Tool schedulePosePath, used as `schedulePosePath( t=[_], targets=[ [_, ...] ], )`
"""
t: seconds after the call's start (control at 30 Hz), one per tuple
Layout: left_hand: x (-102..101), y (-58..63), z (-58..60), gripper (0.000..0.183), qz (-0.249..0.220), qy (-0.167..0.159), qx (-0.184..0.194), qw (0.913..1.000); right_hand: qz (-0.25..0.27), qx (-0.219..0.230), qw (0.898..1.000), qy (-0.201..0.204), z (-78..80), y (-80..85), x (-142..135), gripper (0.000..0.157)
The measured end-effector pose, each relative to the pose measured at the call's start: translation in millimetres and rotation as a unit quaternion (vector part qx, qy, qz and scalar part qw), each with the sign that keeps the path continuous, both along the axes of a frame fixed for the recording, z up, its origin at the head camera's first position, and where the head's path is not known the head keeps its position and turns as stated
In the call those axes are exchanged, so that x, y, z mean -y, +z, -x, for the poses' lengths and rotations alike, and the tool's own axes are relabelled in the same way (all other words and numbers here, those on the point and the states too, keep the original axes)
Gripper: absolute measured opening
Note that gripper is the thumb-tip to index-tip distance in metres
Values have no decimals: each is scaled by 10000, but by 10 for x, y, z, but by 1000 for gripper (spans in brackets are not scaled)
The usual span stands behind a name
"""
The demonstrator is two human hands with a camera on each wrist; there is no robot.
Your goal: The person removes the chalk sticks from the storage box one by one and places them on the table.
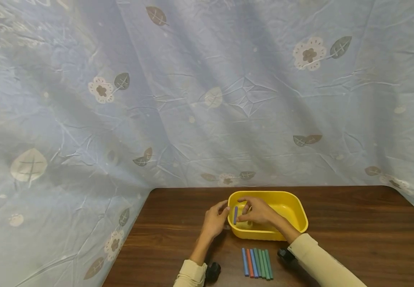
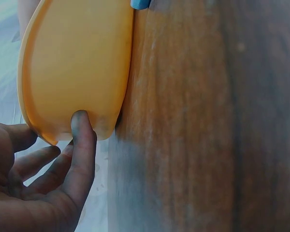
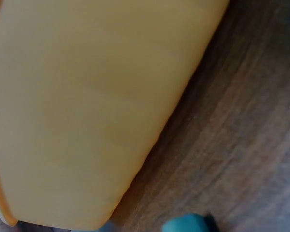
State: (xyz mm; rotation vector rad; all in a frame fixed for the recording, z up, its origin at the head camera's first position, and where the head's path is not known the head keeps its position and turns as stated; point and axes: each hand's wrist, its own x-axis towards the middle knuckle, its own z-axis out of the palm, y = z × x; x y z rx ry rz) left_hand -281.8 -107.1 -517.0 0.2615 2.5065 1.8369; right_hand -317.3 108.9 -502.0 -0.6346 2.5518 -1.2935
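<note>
A yellow plastic tub [image 1: 282,235] stands on the table. My left hand [image 1: 214,220] holds its left end; in the left wrist view the thumb presses the outer wall while another finger meets the rim. Over the tub's left part reaches my right hand [image 1: 259,211], thumb and index finger spread apart. A thin blue-violet stick [image 1: 235,215] lies inside at the left end, right beside the right thumb tip. In front of the tub lies a row of similar sticks: a blue one [image 1: 245,262], a red one [image 1: 250,263], another blue one and several green ones [image 1: 267,264].
The brown wood-grain table [image 1: 354,231] reaches back to a pale patterned cloth [image 1: 228,131] hanging behind and at the left. A black wrist device [image 1: 213,272] sits by the left cuff, another [image 1: 286,255] by the right. A teal stick end [image 3: 186,223] shows in the right wrist view.
</note>
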Motion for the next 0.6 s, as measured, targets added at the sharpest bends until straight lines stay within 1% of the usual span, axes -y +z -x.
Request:
schedulePosePath(
  t=[0.3, 0.47, 0.6],
  targets=[
    [-2, -3, 9, 47, 65, 15, -40, 10000, -153, 213, 9997, -31, 76, -21, 50, 83],
    [-7, -5, -5, 47, -6, -18, -46, 10000, -234, 200, 9994, 132, 108, -76, 66, 84],
    [-3, 2, -10, 49, -7, -23, -68, 10000, -236, 212, 9994, 170, 131, -85, 86, 82]
  ],
)
